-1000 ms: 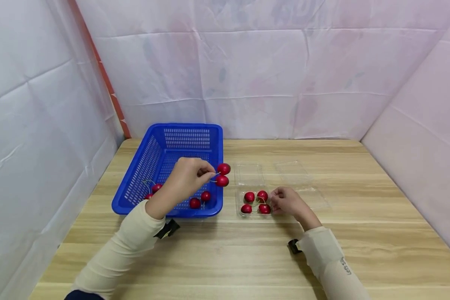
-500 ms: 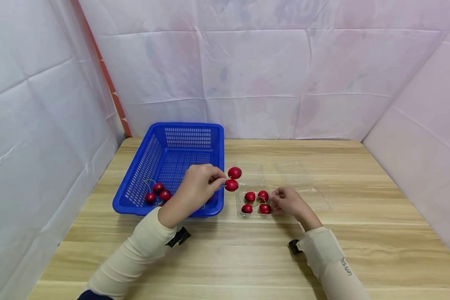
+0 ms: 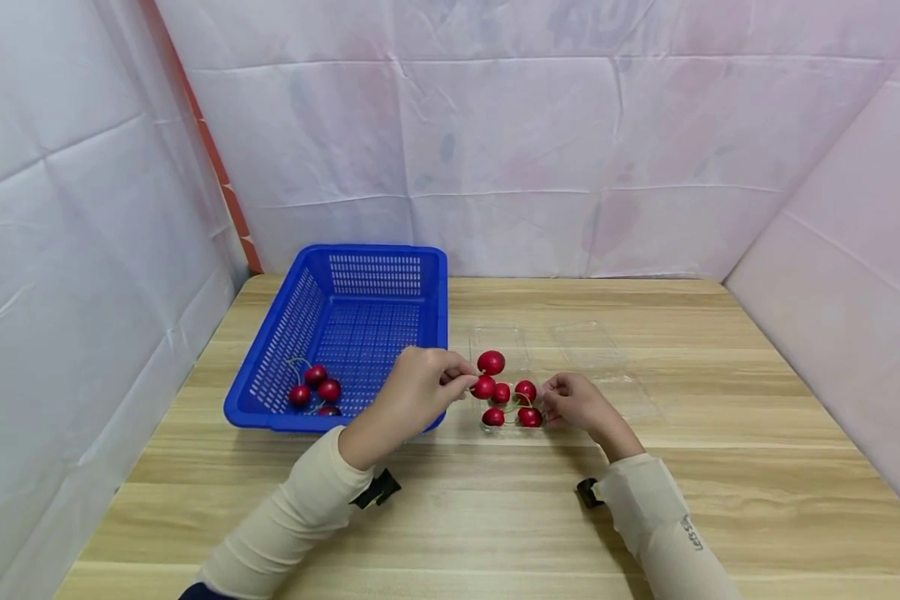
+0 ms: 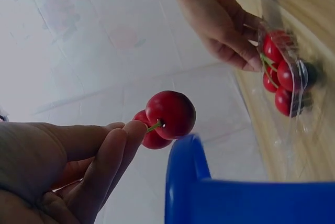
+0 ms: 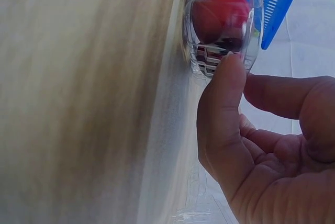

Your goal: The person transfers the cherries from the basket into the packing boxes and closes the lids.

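My left hand (image 3: pixel 420 387) pinches a pair of red cherries (image 3: pixel 491 362) by their green stems, fingertips and thumb together. The pair hangs over the back left of a clear plastic box (image 5: pixel 255 30), whose lid (image 3: pixel 506 339) lies folded back behind it. Several cherries (image 3: pixel 526 391) with stems sit in the box. At its right side my right hand (image 3: pixel 576 404) pinches the wall between thumb and fingers, as the right wrist view shows. The left wrist view has the held cherries (image 4: pixel 171 114) close up, past the blue basket's rim (image 4: pixel 180 171).
A blue slotted basket (image 3: pixel 441 300) stands on the left of the wooden table (image 3: pixel 465 517), with several cherries (image 3: pixel 315 376) in its front left corner. Another clear box (image 3: pixel 587 343) lies open behind my right hand. Pale cloth walls (image 3: pixel 495 133) enclose the back and sides.
My left hand has carried the cherry pair rightward and nearer, from the basket's right rim to over the clear box. My right hand has stayed at the box's side.
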The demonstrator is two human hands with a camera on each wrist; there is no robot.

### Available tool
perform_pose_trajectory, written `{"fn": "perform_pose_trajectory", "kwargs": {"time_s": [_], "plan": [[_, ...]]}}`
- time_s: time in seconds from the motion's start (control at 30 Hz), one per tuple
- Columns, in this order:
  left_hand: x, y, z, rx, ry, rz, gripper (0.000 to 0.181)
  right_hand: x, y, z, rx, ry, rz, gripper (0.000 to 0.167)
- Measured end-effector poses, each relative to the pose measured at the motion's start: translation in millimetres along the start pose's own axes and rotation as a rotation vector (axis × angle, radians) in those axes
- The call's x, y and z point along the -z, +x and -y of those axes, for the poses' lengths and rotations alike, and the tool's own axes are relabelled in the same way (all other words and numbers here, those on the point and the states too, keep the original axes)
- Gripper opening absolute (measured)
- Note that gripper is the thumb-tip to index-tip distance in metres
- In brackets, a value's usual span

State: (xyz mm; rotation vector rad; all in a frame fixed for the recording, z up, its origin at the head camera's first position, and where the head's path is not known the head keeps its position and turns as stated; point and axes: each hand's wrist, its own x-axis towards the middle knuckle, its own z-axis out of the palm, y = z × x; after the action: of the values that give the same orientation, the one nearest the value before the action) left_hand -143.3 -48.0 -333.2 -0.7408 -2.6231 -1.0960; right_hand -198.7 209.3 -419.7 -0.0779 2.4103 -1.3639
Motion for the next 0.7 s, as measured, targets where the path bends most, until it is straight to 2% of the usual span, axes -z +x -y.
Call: {"fn": "perform_pose_trajectory", "kwargs": {"time_s": [0.1,0.5,0.7], "plan": [[-6.7,-1.7,-0.7,-0.035,0.0,-0.001,0.006,0,-0.8,0,0.005,0.0,0.002,0.019],[-36.2,-11.6,1.1,-0.155,0.092,-0.013,0.006,0,-0.8,0,0.009,0.009,0.005,0.018],[-46.7,-13.5,-0.6,-0.132,0.096,-0.024,0.006,0,-2.0,-1,0.013,0.019,0.011,0.019]]}}
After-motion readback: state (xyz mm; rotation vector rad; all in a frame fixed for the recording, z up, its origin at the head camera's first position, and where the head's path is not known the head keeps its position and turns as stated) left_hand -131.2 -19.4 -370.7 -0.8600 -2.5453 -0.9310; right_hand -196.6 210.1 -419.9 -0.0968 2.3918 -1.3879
